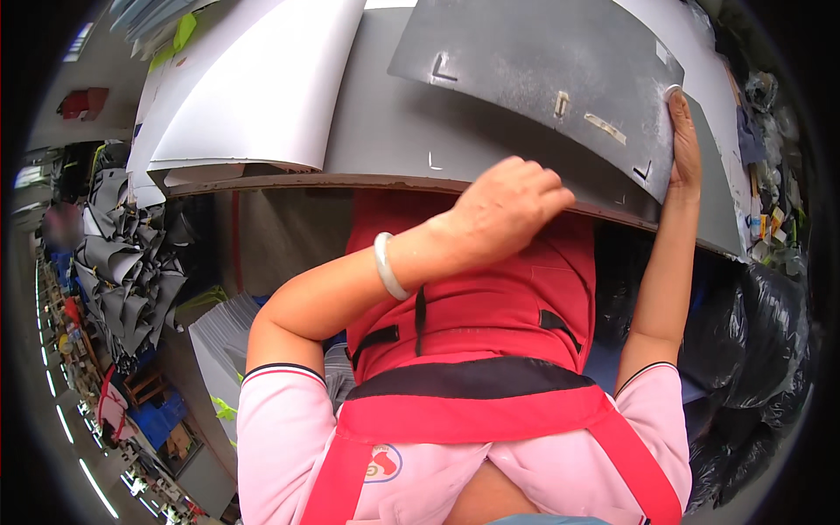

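The right hand (686,153) grips the right edge of a slotted grey board (525,57) over a grey sheet (376,118) on the desk (306,180). The left hand (512,206) curls at the near edge; its grip cannot be told.

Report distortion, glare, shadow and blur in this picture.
Head view: the table edge bows and corners go black; head view: black plastic bags at right show glare; head view: the raised grey panel appears to shade the grey sheet beneath; head view: a patch at far left is blurred.

Lettered oval emblem (382,465) on pink shirt (282,437)
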`<state>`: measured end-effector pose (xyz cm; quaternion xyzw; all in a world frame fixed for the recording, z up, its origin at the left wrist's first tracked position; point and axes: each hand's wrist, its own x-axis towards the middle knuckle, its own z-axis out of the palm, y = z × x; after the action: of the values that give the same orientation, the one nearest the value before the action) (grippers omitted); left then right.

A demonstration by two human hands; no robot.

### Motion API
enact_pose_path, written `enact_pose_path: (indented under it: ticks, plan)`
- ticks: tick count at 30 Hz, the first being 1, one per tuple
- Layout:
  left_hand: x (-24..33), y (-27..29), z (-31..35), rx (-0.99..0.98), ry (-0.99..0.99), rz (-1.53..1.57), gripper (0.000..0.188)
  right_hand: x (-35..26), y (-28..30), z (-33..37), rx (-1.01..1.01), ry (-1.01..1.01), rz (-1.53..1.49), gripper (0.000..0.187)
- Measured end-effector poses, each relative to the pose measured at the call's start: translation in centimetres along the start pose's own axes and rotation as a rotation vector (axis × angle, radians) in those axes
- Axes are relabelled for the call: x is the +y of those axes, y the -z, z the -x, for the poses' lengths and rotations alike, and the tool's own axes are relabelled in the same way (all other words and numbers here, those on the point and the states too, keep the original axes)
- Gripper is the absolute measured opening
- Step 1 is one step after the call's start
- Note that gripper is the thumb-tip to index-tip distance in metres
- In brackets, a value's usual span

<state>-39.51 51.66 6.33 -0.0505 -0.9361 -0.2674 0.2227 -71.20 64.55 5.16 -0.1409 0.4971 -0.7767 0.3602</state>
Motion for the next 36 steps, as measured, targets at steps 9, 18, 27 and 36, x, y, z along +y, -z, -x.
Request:
enact_pose_path:
  ticks: [9,18,27,36]
  plan:
    - [-4.4,4.0,0.1,-0.26,0.247,0.167,0.017,0.6,0.9,0.0,-0.006,0.006,-0.011,0.022]
    - [-2.1,-0.6,-3.2,-0.176,-0.077,-0.125,0.025,0.4,1.1,0.2,-0.047,-0.016,-0.003,0.029]
    - [1.0,-11.6,-12.0,0.233,-0.263,-0.16,0.017,-2.7,-3.0,4.6,-0.09,-0.043,-0.224,0.046]
    - [-2.7,-9.6,-11.6,0.081,0.248,0.219,0.016,0.1,-2.9,7.1,0.012,0.264,-0.079,0.011]
